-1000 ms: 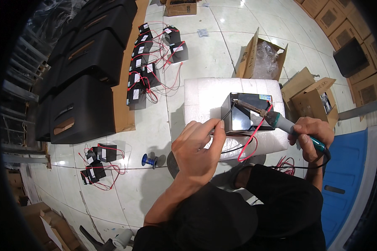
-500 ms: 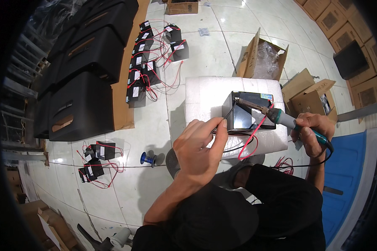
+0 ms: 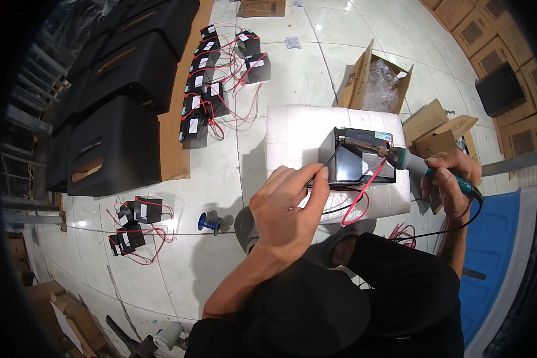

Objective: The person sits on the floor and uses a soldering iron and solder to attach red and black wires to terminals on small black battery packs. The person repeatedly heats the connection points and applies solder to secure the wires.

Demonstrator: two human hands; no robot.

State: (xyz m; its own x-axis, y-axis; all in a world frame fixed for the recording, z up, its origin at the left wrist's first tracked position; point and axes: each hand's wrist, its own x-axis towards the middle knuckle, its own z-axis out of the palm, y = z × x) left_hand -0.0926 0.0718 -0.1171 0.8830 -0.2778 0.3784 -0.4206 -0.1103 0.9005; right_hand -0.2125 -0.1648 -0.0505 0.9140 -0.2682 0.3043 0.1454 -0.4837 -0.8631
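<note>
A black box-shaped battery (image 3: 351, 164) lies on a white foam block (image 3: 292, 128) in front of me. My right hand (image 3: 453, 178) is closed round the grey and green handle of a soldering iron (image 3: 409, 161). Its tip reaches the battery's far left corner, where the end of a black wire (image 3: 333, 156) also sits. That wire is pinched between the thumb and fingers of my left hand (image 3: 292, 206), just left of the battery. From the battery's right end a red wire (image 3: 370, 184) loops down over the foam's near side.
Several black batteries with red wires (image 3: 200, 77) stand far left, and more (image 3: 134, 218) nearer. A blue spool (image 3: 209, 223) is on the tiled floor. Large black cases (image 3: 116, 146) line the left. Open cartons (image 3: 355, 80) stand behind the foam; a blue panel (image 3: 489, 250) is at right.
The view has shifted slightly. Both hands keep their grips, and the iron's tip stays at the same battery corner with the black wire.
</note>
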